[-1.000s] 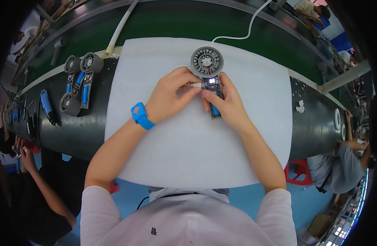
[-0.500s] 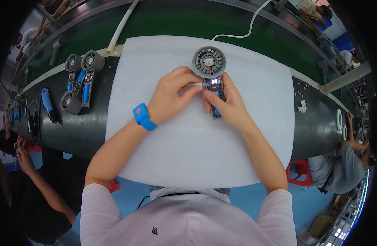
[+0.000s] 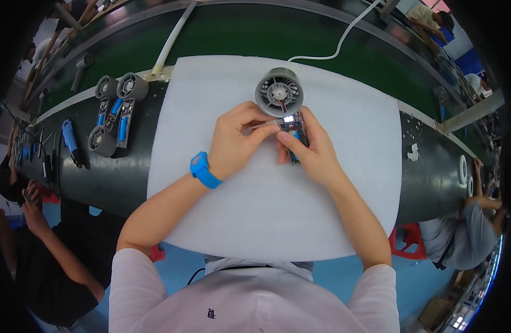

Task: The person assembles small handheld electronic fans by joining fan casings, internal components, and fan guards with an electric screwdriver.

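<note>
An opened handheld fan (image 3: 279, 92) lies over the white foam sheet, its round grey housing tilted at the far end. Below the housing a small circuit board (image 3: 289, 120) glows with white lights, and part of a blue battery cell shows under it. My right hand (image 3: 315, 145) wraps the handle from the right, thumb across the battery end. My left hand (image 3: 238, 133) pinches a white cable plug (image 3: 270, 122) against the left side of the board. The fingertips partly cover the plug, so whether it is fully seated cannot be told. A blue wrist strap (image 3: 204, 170) circles my left wrist.
Several similar fan bodies (image 3: 123, 114) with blue cells lie to the left. A blue electric screwdriver (image 3: 70, 142) rests beyond them. The white cable (image 3: 340, 44) runs off the far side. Scraps (image 3: 413, 152) and tape rolls (image 3: 463, 168) lie right; other people sit on both sides.
The fan's housing has tilted, and the fan and both hands sit slightly lower in the picture. My left fingers are closer to the board. The whole view has shifted a little.
</note>
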